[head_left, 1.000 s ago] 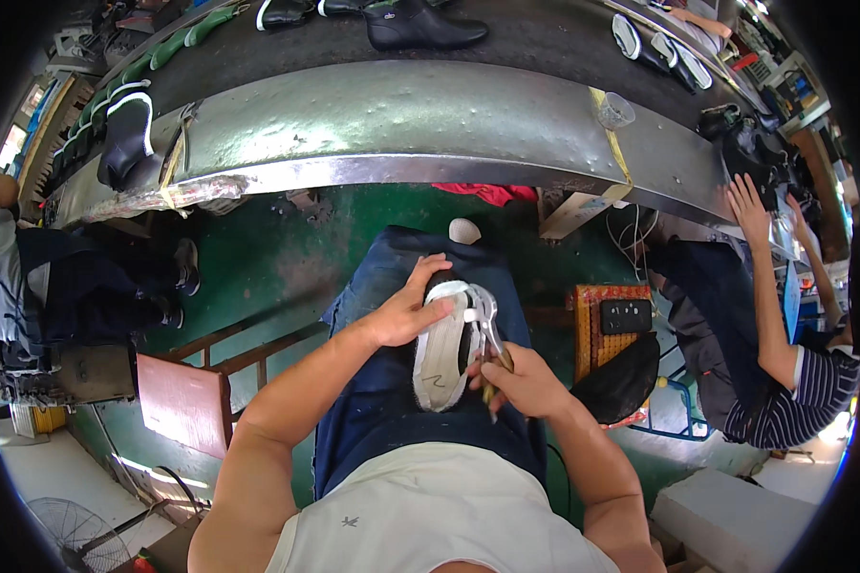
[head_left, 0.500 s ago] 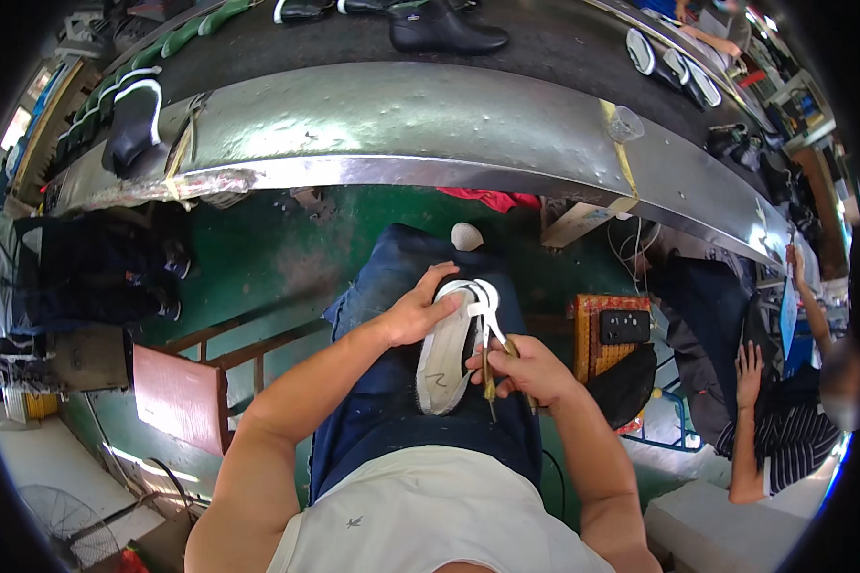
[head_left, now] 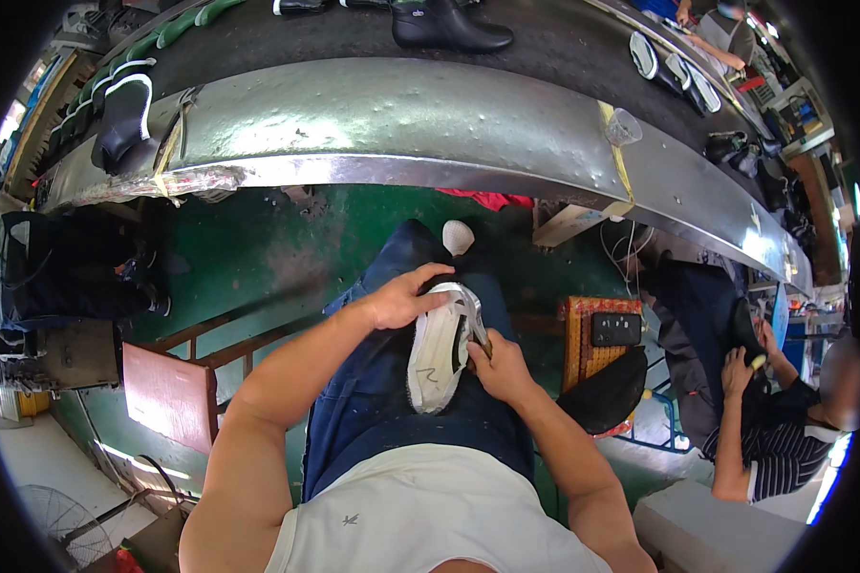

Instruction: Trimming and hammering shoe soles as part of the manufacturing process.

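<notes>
A shoe lies on my lap with its whitish underside up and its toe pointing away from me. A dark mark is drawn near its heel. My left hand grips the toe end from the left, thumb laid on the underside. My right hand is closed round the handles of metal pincers, whose pale head rests against the shoe's right edge near the toe. Most of the handles are hidden by the fingers, and I cannot tell what the jaws grip.
Ahead runs a metal-edged conveyor bearing a black boot and other footwear. A rounded white piece sits beyond my knees. To the right, a black phone lies on a woven seat. A co-worker's hands work farther right. A brown stool stands left.
The pincers' head has come down from over the toe to the shoe's right edge. Their spread handles are now gathered in my right hand. The co-worker's hands have come together round a dark item.
</notes>
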Demonstrator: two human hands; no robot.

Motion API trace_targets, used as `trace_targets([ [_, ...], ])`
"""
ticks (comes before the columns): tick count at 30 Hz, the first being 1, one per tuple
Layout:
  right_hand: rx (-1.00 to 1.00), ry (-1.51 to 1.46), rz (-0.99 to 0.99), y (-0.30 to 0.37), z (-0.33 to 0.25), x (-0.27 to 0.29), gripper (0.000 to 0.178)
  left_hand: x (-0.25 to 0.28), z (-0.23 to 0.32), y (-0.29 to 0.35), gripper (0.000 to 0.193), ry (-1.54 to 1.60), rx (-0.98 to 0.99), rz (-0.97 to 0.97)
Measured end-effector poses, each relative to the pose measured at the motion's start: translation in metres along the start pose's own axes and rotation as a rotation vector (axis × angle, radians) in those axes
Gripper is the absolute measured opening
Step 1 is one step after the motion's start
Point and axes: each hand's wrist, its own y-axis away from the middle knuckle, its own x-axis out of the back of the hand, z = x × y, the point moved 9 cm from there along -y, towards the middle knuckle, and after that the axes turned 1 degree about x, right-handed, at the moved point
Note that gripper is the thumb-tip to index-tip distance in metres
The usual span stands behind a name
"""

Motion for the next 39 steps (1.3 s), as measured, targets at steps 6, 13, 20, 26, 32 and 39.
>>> trace_targets([
  [6, -0.045, 0.377, -0.111, 0.017, -0.033, 0.024, 0.022, -0.011, 0.008, 0.003, 0.082, 0.073, 0.227, -0.327],
  [13, -0.048, 0.434, -0.158, 0.012, -0.023, 0.036, 0.021, -0.015, -0.005, -0.013, 0.061, 0.074, 0.294, 0.119],
  [20, -0.083, -0.222, 0.096, 0.003, -0.036, 0.058, 0.031, -0.012, 0.005, -0.013, 0.054, -0.026, 0.194, 0.081],
  [26, -0.157, -0.167, 0.118, 0.001, 0.03, 0.028, 0.037, -0.022, -0.011, 0.047, 0.065, -0.247, 0.26, 0.41],
  [32, -0.377, -0.299, 0.03, 0.008, 0.048, -0.006, 0.049, -0.032, -0.013, 0.059, 0.071, -0.183, 0.131, 0.306],
  [39, -0.307, -0.709, 0.068, 0.049, 0.057, 0.019, 0.034, -0.073, -0.029, 0.071, 0.099, 0.111, 0.208, 0.11],
])
